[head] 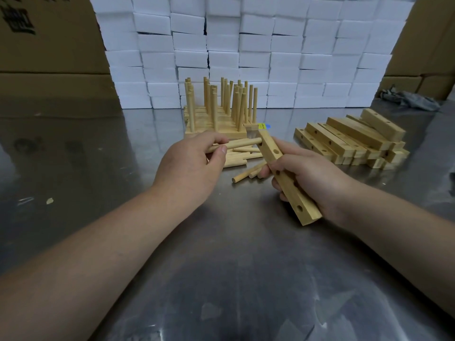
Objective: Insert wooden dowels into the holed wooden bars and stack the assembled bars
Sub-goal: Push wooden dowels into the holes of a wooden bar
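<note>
My right hand grips a holed wooden bar around its middle, tilted with its far end up. My left hand pinches a wooden dowel held level, and the dowel's tip sits at the bar's topmost hole. Loose dowels lie on the metal table under and between my hands. Behind them stands a group of assembled bars with many upright dowels. A pile of empty holed bars lies at the right.
The steel table stretches toward me. A wall of white foam blocks rises at the back. Cardboard boxes flank both sides. A crumpled grey cloth lies at the far right.
</note>
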